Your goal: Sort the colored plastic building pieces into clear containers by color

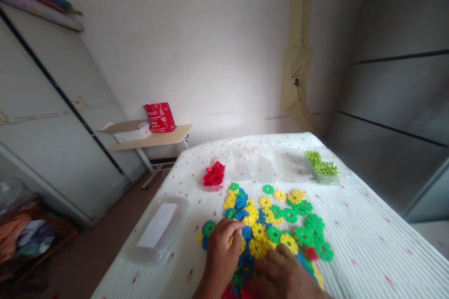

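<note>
Left hand (220,252) at near edge of white ribbed tabletop (368,224), fingers curled down onto heap of flat notched plastic discs (273,217) in yellow, green, blue and red; grip on any disc cannot tell. Right hand (280,275) just beside, palm down on heap, fingers together, hold hidden. Discs lie flat, overlapping; heap stretches from near edge toward tabletop middle. Clear plastic tray (180,205) near left edge. Red plastic pieces (213,175) beyond heap. Lime-green plastic pieces (321,164) toward far right corner.
</note>
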`<state>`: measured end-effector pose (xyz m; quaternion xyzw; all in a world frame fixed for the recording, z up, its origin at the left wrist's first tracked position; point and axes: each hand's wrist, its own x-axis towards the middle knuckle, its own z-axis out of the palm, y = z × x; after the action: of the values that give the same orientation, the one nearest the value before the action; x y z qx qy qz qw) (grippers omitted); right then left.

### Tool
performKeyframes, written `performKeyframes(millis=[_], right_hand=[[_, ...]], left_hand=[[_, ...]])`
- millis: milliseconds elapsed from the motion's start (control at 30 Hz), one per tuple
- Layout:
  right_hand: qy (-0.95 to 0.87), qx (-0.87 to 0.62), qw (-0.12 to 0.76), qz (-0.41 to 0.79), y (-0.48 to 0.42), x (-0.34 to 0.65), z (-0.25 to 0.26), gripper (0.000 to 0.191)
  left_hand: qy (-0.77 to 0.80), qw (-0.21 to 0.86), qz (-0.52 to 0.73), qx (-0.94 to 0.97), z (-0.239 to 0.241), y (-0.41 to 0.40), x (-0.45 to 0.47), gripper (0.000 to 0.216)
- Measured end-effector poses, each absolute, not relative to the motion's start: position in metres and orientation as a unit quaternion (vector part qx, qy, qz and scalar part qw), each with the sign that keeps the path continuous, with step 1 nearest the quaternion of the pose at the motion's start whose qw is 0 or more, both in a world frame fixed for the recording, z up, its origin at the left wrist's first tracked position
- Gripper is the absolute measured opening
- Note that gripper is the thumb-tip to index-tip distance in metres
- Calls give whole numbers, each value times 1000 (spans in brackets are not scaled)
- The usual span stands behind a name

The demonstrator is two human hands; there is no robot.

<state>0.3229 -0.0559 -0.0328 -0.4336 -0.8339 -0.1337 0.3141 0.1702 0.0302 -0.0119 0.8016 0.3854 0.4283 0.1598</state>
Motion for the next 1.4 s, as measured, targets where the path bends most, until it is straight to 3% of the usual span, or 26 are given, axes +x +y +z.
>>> performKeyframes(millis=[367, 533, 667, 833, 1000, 1200, 1400], right_hand=[[-783, -455, 372, -206, -61, 309, -45, 28], [-774, -469, 359, -227, -59, 301, -56, 25], [-782, -472, 358, -194, -60, 306, -47, 23], [-781, -534, 318, -63, -59, 332, -15, 15], [-764, -548, 341, -12, -52, 361, -4, 18], [-787, -501, 354, -66, -53, 360, 0, 25], [-802, -473, 336, -144, -54, 358, 7, 28]], left_hand=[[398, 154, 423, 800, -17, 31, 169, 22], [398, 161, 421, 799, -20, 33, 169, 22], [392, 183, 412, 802, -18, 32, 169, 22], [334, 267, 380, 820, -6, 23, 168, 20], [313, 338, 359, 812, 3, 14, 170, 27], [336, 339, 346, 808, 2, 13, 169, 30], [323, 389, 319, 802, 3, 9, 173, 19]])
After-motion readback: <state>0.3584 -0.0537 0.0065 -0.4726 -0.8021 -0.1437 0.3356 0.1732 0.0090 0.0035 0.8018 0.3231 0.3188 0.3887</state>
